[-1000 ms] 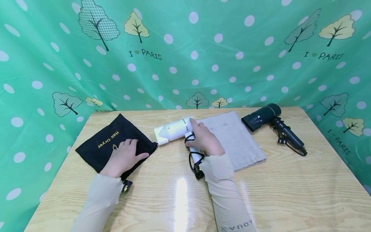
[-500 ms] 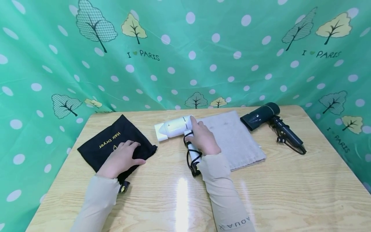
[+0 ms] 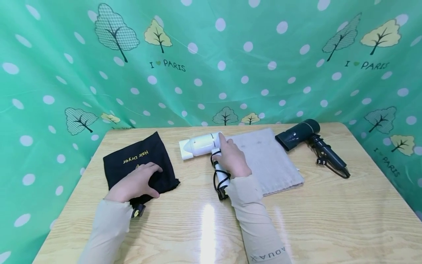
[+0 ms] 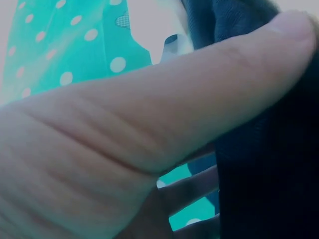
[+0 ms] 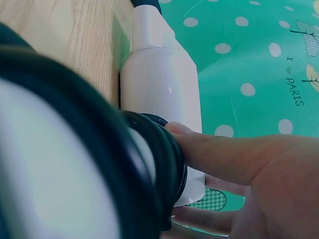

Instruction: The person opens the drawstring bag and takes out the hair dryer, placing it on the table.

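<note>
A black drawstring bag [image 3: 113, 165] with gold "Hair Dryer" lettering lies flat at the left of the table. My left hand [image 3: 135, 181] rests on its lower part, fingers spread over the cloth; the left wrist view shows the thumb [image 4: 199, 94] stretched out beside dark fabric. Right of the bag, a white hair dryer [image 3: 202, 145] lies with its nozzle pointing left. Its black cord [image 3: 217, 183] loops around the handle. With my right hand [image 3: 232, 157] I grip the dryer where handle meets barrel, the thumb on the joint in the right wrist view.
A folded grey towel [image 3: 270, 161] lies under and right of my right hand. Beyond it, at the back right, is a dark green hair dryer [image 3: 298, 134] with its cord wrapped round the handle. A green polka-dot curtain [image 3: 211, 73] closes off the table's far side.
The black bag has turned clockwise and shifted a little right under my left hand, which has drawn slightly toward me. My right hand keeps its grip on the white hair dryer, which has barely moved.
</note>
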{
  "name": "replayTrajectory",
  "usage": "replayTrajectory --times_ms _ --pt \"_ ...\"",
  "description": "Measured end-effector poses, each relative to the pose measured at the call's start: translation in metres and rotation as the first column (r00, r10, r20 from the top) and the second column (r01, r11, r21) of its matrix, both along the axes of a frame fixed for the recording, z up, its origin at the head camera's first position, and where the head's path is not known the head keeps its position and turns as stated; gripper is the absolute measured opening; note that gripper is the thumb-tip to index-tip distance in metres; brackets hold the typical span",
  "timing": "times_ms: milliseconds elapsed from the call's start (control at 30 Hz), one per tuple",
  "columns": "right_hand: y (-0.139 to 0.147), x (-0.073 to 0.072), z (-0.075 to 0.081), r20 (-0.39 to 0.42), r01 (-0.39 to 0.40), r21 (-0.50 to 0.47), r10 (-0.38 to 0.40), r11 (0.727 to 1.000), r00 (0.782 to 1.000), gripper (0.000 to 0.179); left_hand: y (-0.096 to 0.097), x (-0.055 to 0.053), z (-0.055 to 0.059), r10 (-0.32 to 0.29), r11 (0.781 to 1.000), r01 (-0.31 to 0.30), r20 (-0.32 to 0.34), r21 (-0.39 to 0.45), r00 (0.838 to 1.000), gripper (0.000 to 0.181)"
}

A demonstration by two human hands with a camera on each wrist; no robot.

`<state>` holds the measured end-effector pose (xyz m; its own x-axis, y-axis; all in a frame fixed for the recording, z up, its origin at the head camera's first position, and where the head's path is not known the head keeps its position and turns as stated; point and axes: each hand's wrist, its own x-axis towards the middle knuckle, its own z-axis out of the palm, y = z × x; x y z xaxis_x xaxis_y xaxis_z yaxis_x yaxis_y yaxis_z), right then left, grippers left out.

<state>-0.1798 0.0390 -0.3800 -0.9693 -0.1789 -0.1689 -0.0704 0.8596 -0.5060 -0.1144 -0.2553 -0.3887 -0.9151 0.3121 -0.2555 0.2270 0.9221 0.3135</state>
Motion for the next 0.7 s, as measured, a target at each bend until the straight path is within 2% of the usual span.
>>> replayTrajectory --times_ms 200,400,533,700 --pt "0.000 0.000 -0.001 -0.009 0.018 -0.015 -0.018 1.000 1.000 0.082 -0.002 0.001 0.003 -0.042 0.999 0.042 0.001 0.007 0.999 0.077" --pt "0.000 0.001 0.000 0.008 0.035 -0.051 -0.035 0.998 0.999 0.082 -0.003 0.001 0.003 -0.014 0.999 0.014 0.019 0.032 1.000 0.096" --pt "0.001 0.003 0.006 0.019 0.041 -0.076 -0.039 0.996 0.999 0.083 0.001 0.001 0.005 0.014 0.996 -0.010 -0.045 0.090 0.999 0.097" --pt "0.006 0.007 0.016 -0.045 -0.033 -0.075 0.029 0.997 0.999 0.082 0.011 0.001 0.011 0.051 0.987 -0.023 -0.178 0.161 0.983 0.086"
